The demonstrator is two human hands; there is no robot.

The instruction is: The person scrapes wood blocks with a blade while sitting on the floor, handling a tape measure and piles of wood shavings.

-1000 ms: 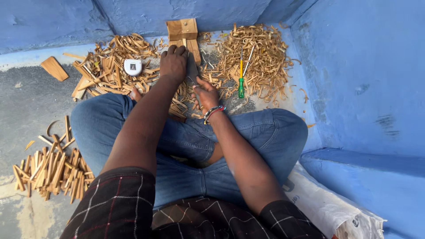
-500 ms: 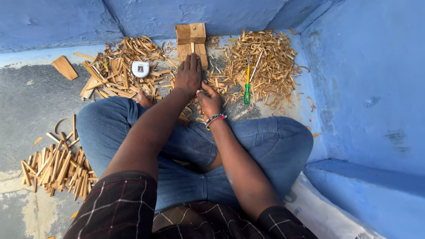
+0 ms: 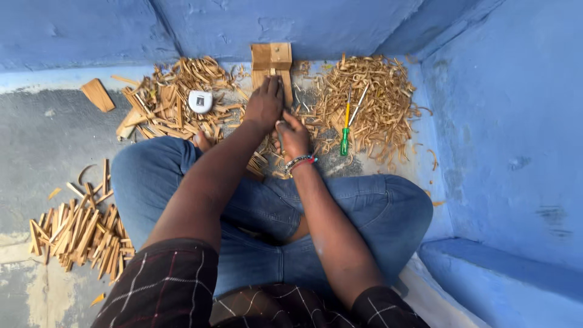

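Wooden block [image 3: 271,64] stands against the blue wall [image 3: 303,24], between two heaps of shavings [image 3: 376,100]; the left hand [image 3: 265,104] presses flat on its lower end. Right hand [image 3: 294,135] curls just beside, contents hidden, apparently feeding a strip; a steady pull seems needed.

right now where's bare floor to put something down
Bare grey floor lies on the left, between the stick pile, the knee and the flat wood piece. It is crowded ahead: shavings, a screwdriver and the wooden block surround both hands.
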